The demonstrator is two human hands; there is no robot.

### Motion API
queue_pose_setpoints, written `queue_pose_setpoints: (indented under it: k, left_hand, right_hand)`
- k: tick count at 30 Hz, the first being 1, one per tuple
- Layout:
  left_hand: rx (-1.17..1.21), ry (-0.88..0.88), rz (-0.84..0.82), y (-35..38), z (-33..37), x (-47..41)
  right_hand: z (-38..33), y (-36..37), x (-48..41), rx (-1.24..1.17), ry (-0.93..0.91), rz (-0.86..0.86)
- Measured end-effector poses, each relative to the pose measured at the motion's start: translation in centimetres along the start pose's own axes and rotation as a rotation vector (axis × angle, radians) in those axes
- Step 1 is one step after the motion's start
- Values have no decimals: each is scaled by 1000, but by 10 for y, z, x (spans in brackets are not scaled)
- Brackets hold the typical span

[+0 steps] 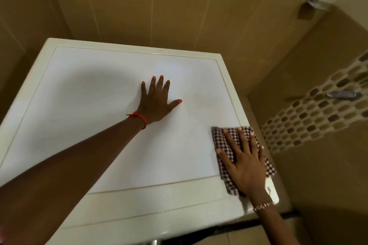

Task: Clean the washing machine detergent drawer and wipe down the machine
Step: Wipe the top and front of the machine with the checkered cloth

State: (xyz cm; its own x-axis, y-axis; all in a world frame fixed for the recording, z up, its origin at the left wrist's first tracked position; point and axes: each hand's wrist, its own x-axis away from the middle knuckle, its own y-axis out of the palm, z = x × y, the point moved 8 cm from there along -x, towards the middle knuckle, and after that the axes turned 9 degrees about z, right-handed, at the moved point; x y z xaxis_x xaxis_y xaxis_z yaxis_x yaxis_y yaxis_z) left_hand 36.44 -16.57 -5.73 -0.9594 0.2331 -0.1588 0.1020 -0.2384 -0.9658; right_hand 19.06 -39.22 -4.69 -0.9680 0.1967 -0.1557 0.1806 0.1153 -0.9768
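The wipe-down step is judged in hand: a brown-and-white checked cloth (229, 146) is pressed flat by the right hand (246, 162) at four o'clock on the white washing-machine top (99, 117). The left hand (157, 102), flat and empty, braces mid-panel. A sweep toward nine o'clock seems due next.

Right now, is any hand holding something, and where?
Nothing is gripped. The right hand presses flat on the checked cloth; the left hand rests on the washing machine.

No legible text, label, brand, number or sign. Nothing readable on washing machine (99, 125), cloth (226, 145) or wall tiles (179, 6).
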Motion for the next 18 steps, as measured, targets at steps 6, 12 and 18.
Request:
queue_pose_setpoints:
  k: [6,12,18]
  left_hand:
    - [41,-58,51,-6,15,64]
    - [48,-21,69,-9,20,99]
    - [59,73,96,-16,17,138]
  right_hand:
    - [-88,12,34,-60,-252,-95]
    - [-78,0,104,-79,-395,-54]
    - [16,-17,72,-49,-144,-7]
